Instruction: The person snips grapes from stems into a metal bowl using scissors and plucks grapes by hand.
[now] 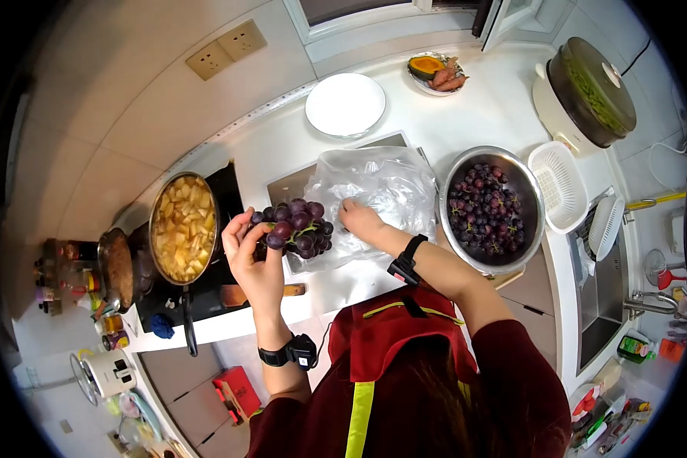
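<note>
My left hand (253,256) holds up a bunch of dark purple grapes (298,227) by its stem side, over the counter's front part. Just right of the bunch lies a crumpled clear plastic bag (382,179) on a metal board. My right hand (361,220) rests at the bag, its fingers bent and pressed together; whether they grip the plastic is hard to make out. Further right stands a steel bowl (538,221) with many loose and bunched grapes (487,206) in it.
At left, a pan (183,229) of cut yellow pieces sits on the black stove beside a wooden spatula (240,296). Behind are a white plate (346,105) and a dish of pumpkin (426,66). Right: a white basket (557,187), a lidded pot (588,95) and a sink (604,305).
</note>
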`<move>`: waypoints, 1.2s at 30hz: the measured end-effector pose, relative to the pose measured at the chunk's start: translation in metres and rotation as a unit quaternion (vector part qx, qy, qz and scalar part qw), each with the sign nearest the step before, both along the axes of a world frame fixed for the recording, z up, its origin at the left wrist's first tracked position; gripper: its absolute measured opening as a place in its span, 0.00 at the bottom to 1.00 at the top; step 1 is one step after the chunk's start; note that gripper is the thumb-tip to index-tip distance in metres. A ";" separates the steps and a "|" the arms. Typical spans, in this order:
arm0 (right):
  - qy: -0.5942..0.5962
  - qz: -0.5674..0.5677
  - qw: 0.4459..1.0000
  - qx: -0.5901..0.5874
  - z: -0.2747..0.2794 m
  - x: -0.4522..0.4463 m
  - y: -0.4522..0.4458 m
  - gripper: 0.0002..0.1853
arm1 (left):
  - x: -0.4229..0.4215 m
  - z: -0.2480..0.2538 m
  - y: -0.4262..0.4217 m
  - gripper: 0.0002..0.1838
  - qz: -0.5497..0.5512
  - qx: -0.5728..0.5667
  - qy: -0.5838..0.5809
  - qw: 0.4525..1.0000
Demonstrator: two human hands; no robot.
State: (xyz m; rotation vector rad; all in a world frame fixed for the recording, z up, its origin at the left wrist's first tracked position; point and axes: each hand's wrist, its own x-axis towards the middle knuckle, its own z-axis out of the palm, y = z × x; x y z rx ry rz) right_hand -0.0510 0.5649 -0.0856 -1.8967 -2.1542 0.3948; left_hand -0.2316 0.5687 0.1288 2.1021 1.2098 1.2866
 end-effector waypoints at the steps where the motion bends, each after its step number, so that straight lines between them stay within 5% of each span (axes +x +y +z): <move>1: 0.002 0.002 1.000 0.000 0.002 0.000 0.005 0.14 | -0.001 0.001 -0.001 0.09 0.002 0.000 0.002 1.000; 3: 0.131 -0.045 0.990 -0.009 0.027 0.009 0.024 0.12 | 0.000 0.002 -0.001 0.08 0.002 -0.012 -0.021 1.000; 10: 0.198 -0.046 0.974 0.101 -0.025 0.013 0.090 0.18 | 0.003 0.008 -0.006 0.08 0.008 -0.027 -0.010 1.000; 12: 0.184 -0.019 0.975 -0.121 0.021 0.020 0.081 0.22 | 0.002 0.010 -0.005 0.07 0.005 -0.022 -0.012 1.000; 13: 0.185 -0.018 0.975 -0.126 0.015 0.022 0.073 0.22 | 0.002 0.010 -0.007 0.07 0.000 -0.019 -0.018 1.000; 15: 0.545 -0.035 0.835 -0.066 0.002 0.026 0.053 0.21 | 0.000 0.009 -0.007 0.07 0.001 -0.026 -0.020 0.999; 16: 0.502 -0.092 0.860 -0.020 -0.002 0.019 0.041 0.22 | 0.000 0.009 -0.007 0.07 0.001 -0.026 -0.019 0.999; 18: 0.070 0.009 0.994 0.077 -0.005 0.017 0.019 0.23 | 0.002 0.008 -0.006 0.07 0.003 -0.034 -0.034 0.999; 19: 0.068 0.008 0.995 0.075 -0.004 0.013 0.010 0.23 | 0.004 0.010 -0.006 0.07 0.001 -0.036 -0.027 0.999; 21: 0.070 0.073 0.983 -0.153 0.018 0.004 -0.007 0.18 | 0.005 0.009 -0.005 0.07 -0.005 -0.037 -0.022 0.999; 25: 0.086 0.076 0.993 -0.002 -0.002 -0.013 -0.027 0.13 | 0.009 0.007 -0.002 0.07 -0.013 -0.036 -0.010 0.999; 29: 0.062 0.075 0.995 0.020 -0.014 -0.026 -0.030 0.13 | 0.016 0.007 -0.003 0.07 -0.025 -0.043 -0.016 0.999; 31: 0.142 0.094 0.984 -0.061 0.010 -0.016 -0.032 0.13 | 0.021 0.009 -0.004 0.08 -0.040 -0.040 -0.009 0.998; 36: 0.159 0.026 0.987 0.007 0.037 0.043 -0.048 0.14 | 0.026 0.005 -0.006 0.08 -0.082 -0.046 0.015 0.995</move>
